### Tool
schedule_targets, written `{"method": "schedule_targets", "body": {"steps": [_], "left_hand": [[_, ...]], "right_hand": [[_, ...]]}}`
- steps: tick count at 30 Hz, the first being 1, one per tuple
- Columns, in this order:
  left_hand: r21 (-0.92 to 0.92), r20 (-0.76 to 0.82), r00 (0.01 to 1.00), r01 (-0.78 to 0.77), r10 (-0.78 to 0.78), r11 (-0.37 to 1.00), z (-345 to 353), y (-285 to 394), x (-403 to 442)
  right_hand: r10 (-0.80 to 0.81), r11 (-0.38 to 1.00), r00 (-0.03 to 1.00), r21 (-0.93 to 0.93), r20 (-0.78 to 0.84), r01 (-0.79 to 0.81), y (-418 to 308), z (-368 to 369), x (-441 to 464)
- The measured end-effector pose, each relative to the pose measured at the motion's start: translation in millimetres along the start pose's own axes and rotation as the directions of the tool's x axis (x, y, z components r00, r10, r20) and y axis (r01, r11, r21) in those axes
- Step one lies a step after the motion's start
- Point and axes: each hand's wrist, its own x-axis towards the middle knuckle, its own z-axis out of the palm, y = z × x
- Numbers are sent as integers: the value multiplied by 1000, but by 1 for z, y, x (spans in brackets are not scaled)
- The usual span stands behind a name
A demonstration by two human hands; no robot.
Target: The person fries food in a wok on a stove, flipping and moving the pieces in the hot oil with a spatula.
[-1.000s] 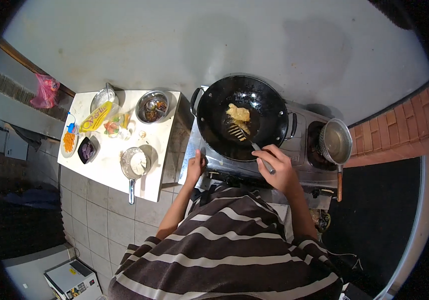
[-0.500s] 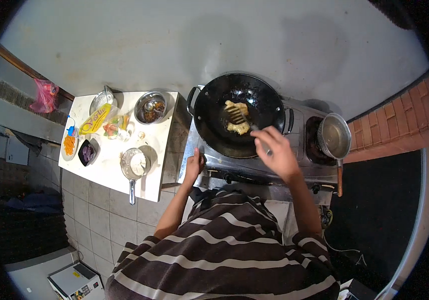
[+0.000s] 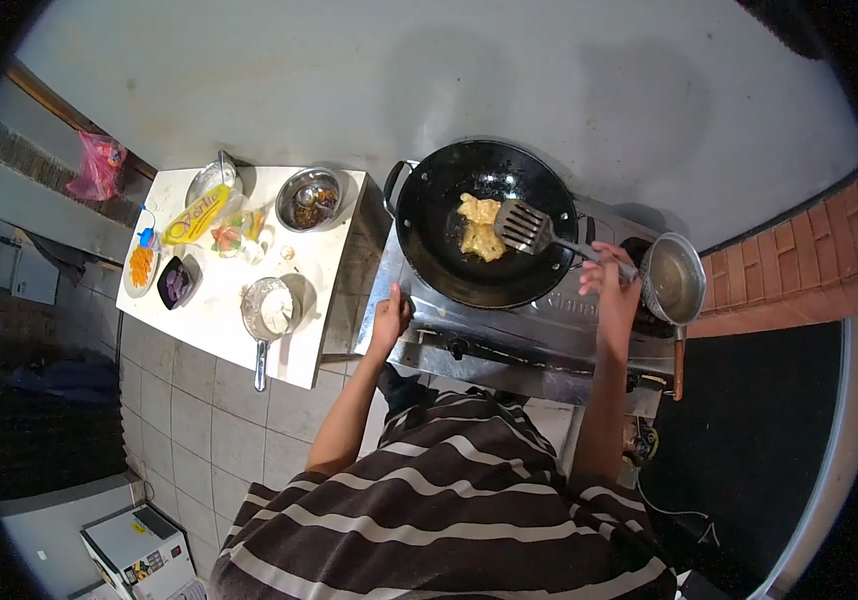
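My right hand (image 3: 613, 285) is closed round the handle of a slotted spatula (image 3: 524, 228). The spatula's metal blade hangs over the right half of a black wok (image 3: 449, 285), by two pieces of golden frying food (image 3: 482, 240) in oil. Whether blade and food touch, I cannot tell. My left hand (image 3: 389, 318) rests at the front left of the steel gas stove (image 3: 509, 335), thumb up and fingers curled over its edge.
On the right burner stands a saucepan (image 3: 674, 280) with a wooden handle pointing forward. A white table (image 3: 214, 335) at left carries a steel bowl (image 3: 309, 198), a small pan of white powder (image 3: 271, 308), carrot pieces (image 3: 141, 266) and a yellow packet (image 3: 196, 214). A brick ledge (image 3: 779, 260) borders the right.
My right hand has drawn the spatula right and back from the food, and its blade now shows plainly. My left hand stays at the stove's edge.
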Motion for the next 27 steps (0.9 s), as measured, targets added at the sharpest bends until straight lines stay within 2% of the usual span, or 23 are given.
{"method": "schedule_targets", "body": {"steps": [2,4,8,10,11,12,13,14,16,20,24,27], "left_hand": [[-22,3,1000,-3,4,1000,0,-4,2],[-38,1,1000,-14,14,999,-1,-7,4],[10,-57,998,-9,10,1000,1,-8,5],[6,-63,998,-16,16,1000,2,-7,4],[6,-60,998,-15,16,1000,2,-5,3],[14,-59,998,-5,5,1000,2,-4,3],[23,-58,998,5,-4,1000,3,-2,1],[24,-54,999,4,-3,1000,4,1,0],[57,-68,998,16,-12,998,5,5,-3],[31,-30,1000,5,-4,999,3,4,-1],[21,-20,1000,-12,12,1000,-2,-9,5],[21,-18,1000,-17,17,1000,-2,-9,5]], "right_hand": [[23,998,1000,60,-8,-23,0,-6,-7],[144,981,989,135,-34,-138,-2,-10,-11],[84,996,996,29,2,-84,-12,-9,-8],[-4,982,1000,-188,-3,4,-22,-1,-2],[-5,982,1000,-189,-6,3,-23,3,3],[-149,902,989,-408,21,145,-25,7,10],[-280,755,957,-598,79,270,-26,12,17],[-282,755,956,-598,75,270,-29,18,23],[-365,623,909,-673,202,400,-39,34,34],[-296,599,916,-694,271,399,-42,54,49],[-368,547,873,-684,321,482,-36,73,56],[-350,558,843,-632,408,538,-21,83,67]]}}
